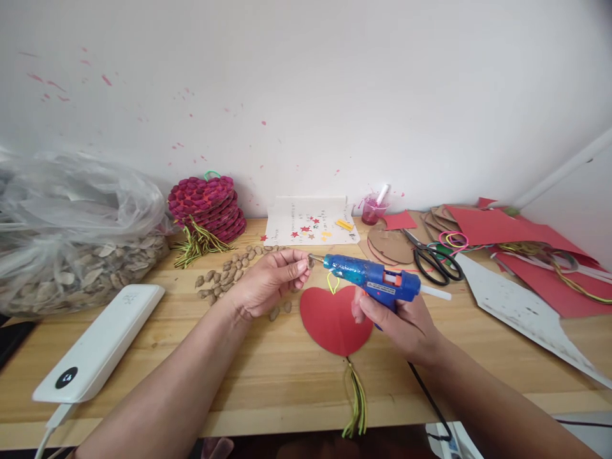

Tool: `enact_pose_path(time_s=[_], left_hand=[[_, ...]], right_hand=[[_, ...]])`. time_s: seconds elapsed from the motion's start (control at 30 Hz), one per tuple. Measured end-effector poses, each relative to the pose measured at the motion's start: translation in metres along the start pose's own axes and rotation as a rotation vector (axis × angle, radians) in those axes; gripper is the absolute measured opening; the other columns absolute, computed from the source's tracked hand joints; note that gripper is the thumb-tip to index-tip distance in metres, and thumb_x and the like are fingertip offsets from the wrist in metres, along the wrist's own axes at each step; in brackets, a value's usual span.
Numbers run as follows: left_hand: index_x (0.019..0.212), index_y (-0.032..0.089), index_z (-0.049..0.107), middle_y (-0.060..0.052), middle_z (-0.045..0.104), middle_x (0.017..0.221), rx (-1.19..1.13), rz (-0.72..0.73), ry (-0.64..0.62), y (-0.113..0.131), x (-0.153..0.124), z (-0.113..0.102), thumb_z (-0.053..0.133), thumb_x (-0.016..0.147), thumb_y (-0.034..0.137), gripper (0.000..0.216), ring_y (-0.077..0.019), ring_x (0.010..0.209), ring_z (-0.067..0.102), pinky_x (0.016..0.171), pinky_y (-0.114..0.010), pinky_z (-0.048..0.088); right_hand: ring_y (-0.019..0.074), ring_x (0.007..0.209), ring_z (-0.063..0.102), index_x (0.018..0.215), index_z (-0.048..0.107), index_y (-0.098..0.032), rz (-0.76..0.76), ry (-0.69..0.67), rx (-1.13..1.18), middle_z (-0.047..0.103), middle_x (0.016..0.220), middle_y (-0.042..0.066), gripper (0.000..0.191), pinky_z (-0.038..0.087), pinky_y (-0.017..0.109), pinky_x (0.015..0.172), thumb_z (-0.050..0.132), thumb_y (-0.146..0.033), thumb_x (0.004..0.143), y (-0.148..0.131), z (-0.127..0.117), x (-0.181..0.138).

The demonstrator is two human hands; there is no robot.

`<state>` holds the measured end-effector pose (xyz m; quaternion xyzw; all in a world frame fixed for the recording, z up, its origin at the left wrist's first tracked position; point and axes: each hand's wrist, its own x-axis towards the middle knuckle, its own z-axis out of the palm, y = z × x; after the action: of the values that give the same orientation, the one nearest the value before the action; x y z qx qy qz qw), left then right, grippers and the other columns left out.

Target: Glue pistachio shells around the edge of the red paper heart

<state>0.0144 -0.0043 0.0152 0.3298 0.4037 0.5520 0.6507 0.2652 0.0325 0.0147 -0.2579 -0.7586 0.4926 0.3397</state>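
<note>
Dial: its centre is the red heart (329, 319), flat on the wooden table (277, 382); 12 points toward the wall (306, 95).
Left hand (271, 280): at 10 o'clock, thumb and fingers pinched around a small brown shell (310, 262).
Right hand (404, 325): at 3 o'clock, wrapped around the handle of the blue glue gun (356, 274).
Nozzle: aims toward 9 o'clock and meets the pinched shell; I cannot tell whether it touches.
Heart trimmings: yellow loop (333, 282) at 12, green tassel (354, 401) hanging from the tip near 6.
Loose shells (227, 275): scattered between 9 and 10, beside the left hand.
Plastic bag (86, 268): near 9, holding more shells.
Purple stack (208, 201): between 10 and 11.
Paper sheet (282, 220): just short of 12, bearing small stars.
Cup (373, 211): between 12 and 1.
Black scissors (444, 271): at 2, near red paper (490, 226).
</note>
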Motion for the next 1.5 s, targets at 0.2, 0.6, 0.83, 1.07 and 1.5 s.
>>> enact_pose_path(time_s=[0.2,0.6,0.83,1.07,1.5], left_hand=[[0.082,0.013,0.069,-0.002,0.065,0.07,0.001,-0.004,0.001,0.0003,0.0001,-0.0004,0.097,0.064,0.035,0.039,-0.0086,0.062,0.057,0.061,-0.018,0.046],[0.082,0.013,0.07,-0.002,0.066,0.071,-0.003,-0.002,-0.001,-0.0007,0.0001,0.0002,0.097,0.064,0.034,0.039,-0.0088,0.063,0.057,0.062,-0.019,0.047],[0.083,0.013,0.07,-0.002,0.066,0.07,-0.008,0.002,-0.002,-0.0003,-0.0001,-0.001,0.097,0.064,0.034,0.038,-0.0088,0.062,0.057,0.061,-0.019,0.046],[0.084,0.014,0.07,-0.001,0.065,0.07,-0.014,0.0,-0.006,-0.0005,0.0,-0.0006,0.096,0.065,0.033,0.037,-0.0089,0.063,0.056,0.062,-0.019,0.046],[0.083,0.013,0.07,-0.002,0.065,0.071,-0.008,0.002,-0.024,-0.0008,-0.0008,-0.0021,0.094,0.069,0.032,0.033,-0.0093,0.064,0.056,0.063,-0.02,0.046]], right_hand=[[0.0143,0.061,0.058,0.078,0.064,-0.02,-0.003,-0.003,-0.023,0.066,0.07,0.003,0.027,0.044,0.029,0.055,0.058,-0.035,0.1,0.0008,-0.001,0.0005],[0.0152,0.061,0.056,0.076,0.061,-0.02,0.006,-0.033,-0.04,0.062,0.068,0.002,0.029,0.042,0.032,0.057,0.057,-0.035,0.101,0.0009,-0.0025,0.0011],[0.014,0.06,0.055,0.077,0.062,-0.02,-0.004,-0.017,-0.042,0.062,0.069,0.001,0.028,0.041,0.03,0.055,0.058,-0.035,0.1,0.0015,-0.0022,0.0008],[0.0142,0.059,0.056,0.077,0.061,-0.02,-0.026,0.006,-0.02,0.062,0.067,0.001,0.026,0.043,0.029,0.054,0.058,-0.033,0.1,0.0004,-0.0005,0.0008],[0.0139,0.057,0.055,0.075,0.061,-0.02,-0.02,0.011,-0.015,0.061,0.065,0.001,0.027,0.043,0.029,0.053,0.058,-0.032,0.099,-0.0024,0.0004,0.0029]])
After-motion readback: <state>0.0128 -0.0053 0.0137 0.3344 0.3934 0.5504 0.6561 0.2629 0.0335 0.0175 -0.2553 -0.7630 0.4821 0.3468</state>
